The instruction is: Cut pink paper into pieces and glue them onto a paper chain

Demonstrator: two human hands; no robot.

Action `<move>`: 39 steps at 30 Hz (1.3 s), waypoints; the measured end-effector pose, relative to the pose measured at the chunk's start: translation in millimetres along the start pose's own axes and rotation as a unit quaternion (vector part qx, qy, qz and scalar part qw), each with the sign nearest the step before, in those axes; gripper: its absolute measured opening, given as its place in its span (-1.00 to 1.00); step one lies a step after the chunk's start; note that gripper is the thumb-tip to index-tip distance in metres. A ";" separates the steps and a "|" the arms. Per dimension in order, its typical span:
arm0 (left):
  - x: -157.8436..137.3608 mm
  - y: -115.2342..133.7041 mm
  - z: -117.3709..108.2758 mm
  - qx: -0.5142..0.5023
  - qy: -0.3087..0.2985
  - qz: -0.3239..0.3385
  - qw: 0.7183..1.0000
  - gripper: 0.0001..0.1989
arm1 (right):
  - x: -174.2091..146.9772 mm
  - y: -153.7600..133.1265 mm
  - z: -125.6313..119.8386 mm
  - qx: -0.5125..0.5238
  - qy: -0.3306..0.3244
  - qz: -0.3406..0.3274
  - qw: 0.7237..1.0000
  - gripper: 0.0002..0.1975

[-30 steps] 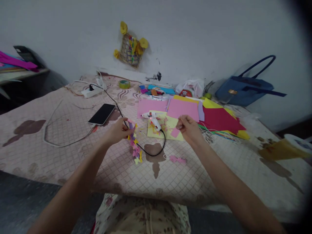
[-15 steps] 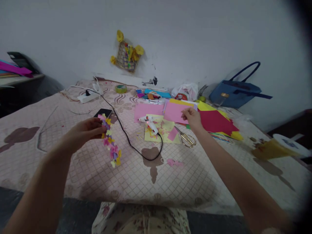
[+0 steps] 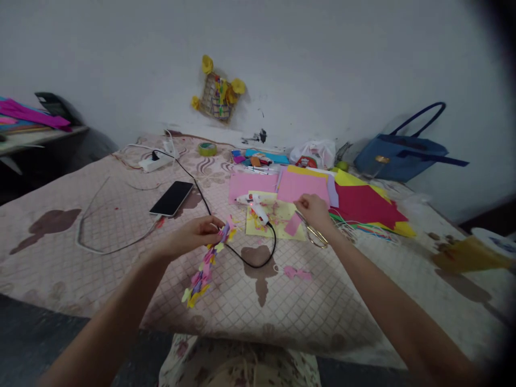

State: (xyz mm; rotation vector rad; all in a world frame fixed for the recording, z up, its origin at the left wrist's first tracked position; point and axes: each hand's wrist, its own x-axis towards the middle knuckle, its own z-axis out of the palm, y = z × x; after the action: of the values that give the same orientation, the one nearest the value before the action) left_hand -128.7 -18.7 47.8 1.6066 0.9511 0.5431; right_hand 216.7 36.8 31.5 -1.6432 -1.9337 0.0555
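My left hand (image 3: 191, 236) pinches the top end of a paper flower garland (image 3: 206, 264), a strand of small pink, purple and yellow pieces that hangs slanting toward the table's front. My right hand (image 3: 315, 211) is closed with fingertips together above the pink paper sheet (image 3: 303, 185) and the gold-handled scissors (image 3: 316, 236); anything between its fingers is too small to make out. Between the hands, a white glue gun (image 3: 258, 210) lies across a yellow sheet (image 3: 268, 230) scattered with scraps. Nearer me lies a cut pink paper piece (image 3: 297, 273).
A black cord runs from the glue gun to the power strip (image 3: 155, 162). At left is a phone (image 3: 172, 198) with a cable. Red paper (image 3: 365, 205), a tape roll (image 3: 207, 149), a blue handbag (image 3: 399, 156) and a tipped yellowish container (image 3: 470, 252) stand around the table.
My left hand has moved right and slightly down with the garland, uncovering the phone. My right hand has dropped a little toward the scissors. The view has shifted slightly left.
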 end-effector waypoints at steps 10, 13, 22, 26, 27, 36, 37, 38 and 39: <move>3.5 0.4 17.7 -0.071 -0.018 -0.017 0.997 -0.68 | -60.9 -63.8 9.9 0.273 -0.061 -0.030 0.960 -0.80; 2.0 2.6 20.6 -0.072 -0.011 -0.007 0.997 -0.67 | -69.2 -71.3 12.5 0.283 -0.080 -0.006 0.956 -0.82; -6.6 6.8 30.2 -0.026 0.062 0.048 0.997 -0.61 | -92.1 -58.8 -12.2 0.179 -0.184 -0.053 0.965 -0.89; -11.6 11.2 37.6 0.042 0.105 0.079 0.990 -0.62 | -109.9 -57.0 -13.6 0.136 -0.225 -0.099 0.960 -0.96; -12.8 11.8 39.3 0.060 0.118 0.086 0.988 -0.62 | -112.5 -57.4 -12.4 0.130 -0.226 -0.109 0.959 -0.93; -21.5 16.9 57.2 0.212 0.203 0.109 0.950 -0.65 | -95.5 -91.2 -10.6 0.283 -0.138 -0.036 0.948 -0.86; -22.3 18.4 59.7 0.226 0.203 0.106 0.947 -0.65 | -93.0 -97.8 -11.5 0.313 -0.133 -0.029 0.940 -0.83; -23.0 19.6 62.2 0.241 0.202 0.105 0.943 -0.65 | -91.1 -104.3 -12.0 0.341 -0.133 -0.024 0.930 -0.80; -23.5 20.2 64.5 0.257 0.201 0.107 0.939 -0.64 | -89.8 -110.3 -12.0 0.365 -0.134 -0.021 0.921 -0.77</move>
State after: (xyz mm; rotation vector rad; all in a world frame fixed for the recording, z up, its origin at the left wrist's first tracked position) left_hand -86.4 -76.1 53.7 2.1326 1.3058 0.8469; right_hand 129.7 -75.1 48.7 -1.1183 -1.8073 0.9125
